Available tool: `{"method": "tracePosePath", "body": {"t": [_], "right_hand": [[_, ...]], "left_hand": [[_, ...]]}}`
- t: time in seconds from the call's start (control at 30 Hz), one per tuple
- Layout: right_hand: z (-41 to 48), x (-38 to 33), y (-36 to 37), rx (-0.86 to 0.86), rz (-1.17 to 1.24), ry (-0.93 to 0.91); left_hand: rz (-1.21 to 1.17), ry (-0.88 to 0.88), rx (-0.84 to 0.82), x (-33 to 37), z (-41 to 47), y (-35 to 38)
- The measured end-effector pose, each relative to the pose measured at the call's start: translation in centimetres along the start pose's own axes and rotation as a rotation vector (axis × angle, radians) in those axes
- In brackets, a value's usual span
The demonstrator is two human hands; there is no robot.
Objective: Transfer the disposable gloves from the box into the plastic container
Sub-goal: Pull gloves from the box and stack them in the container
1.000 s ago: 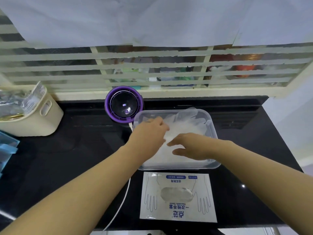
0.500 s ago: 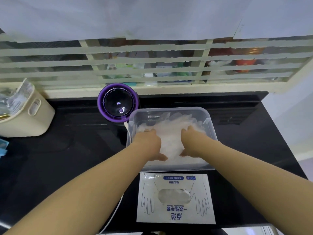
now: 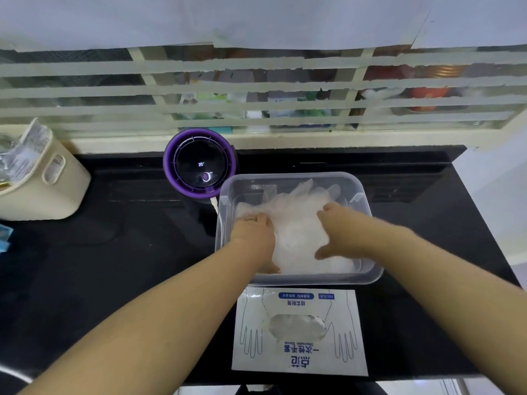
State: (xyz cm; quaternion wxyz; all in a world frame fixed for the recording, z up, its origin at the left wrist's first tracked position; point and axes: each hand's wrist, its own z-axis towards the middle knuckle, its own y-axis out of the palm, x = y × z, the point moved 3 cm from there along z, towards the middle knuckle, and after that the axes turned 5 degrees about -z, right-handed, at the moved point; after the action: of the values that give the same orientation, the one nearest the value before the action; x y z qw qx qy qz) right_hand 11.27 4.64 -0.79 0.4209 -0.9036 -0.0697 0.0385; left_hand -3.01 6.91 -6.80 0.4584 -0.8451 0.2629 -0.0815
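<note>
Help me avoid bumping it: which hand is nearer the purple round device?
Left. The left hand presses gloves at the left side of the container, near the device; the right hand lies farther right.

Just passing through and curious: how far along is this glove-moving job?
A pile of gloves already lies in the plastic container. The left hand and right hand press on that pile. Other gloves show through the opening of the box, so further transfers probably remain.
</note>
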Motion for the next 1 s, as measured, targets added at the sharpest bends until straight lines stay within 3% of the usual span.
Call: {"method": "tracePosePath", "body": {"t": [0.17, 0.2, 0.37, 0.57, 0.9, 1.0], "right_hand": [[-4.2, 0.1, -6.5, 0.472, 0.076, -0.050], [-3.6, -0.8, -6.8, 0.483, 0.120, -0.084], [2.7, -3.7, -0.4, 0.182, -0.056, -0.168], [4.9, -0.6, 4.7, -0.015, -0.074, 0.005], [5.7, -0.3, 5.1, -0.140, -0.054, -0.010], [3.2, 0.0, 2.4, -0.076, -0.032, -0.041]], "left_hand": [[-0.014, 0.020, 0.021, -0.1, 0.0, 0.1], [-0.021, 0.022, 0.024, -0.2, 0.0, 0.1], [-0.016, 0.020, 0.037, 0.0, 0.0, -0.1], [0.036, 0.049, 0.051, -0.5, 0.1, 0.3], [0.100, 0.007, -0.043, -0.3, 1.0, 1.1], [0.056, 0.047, -0.001, -0.5, 0.6, 0.6]]}}
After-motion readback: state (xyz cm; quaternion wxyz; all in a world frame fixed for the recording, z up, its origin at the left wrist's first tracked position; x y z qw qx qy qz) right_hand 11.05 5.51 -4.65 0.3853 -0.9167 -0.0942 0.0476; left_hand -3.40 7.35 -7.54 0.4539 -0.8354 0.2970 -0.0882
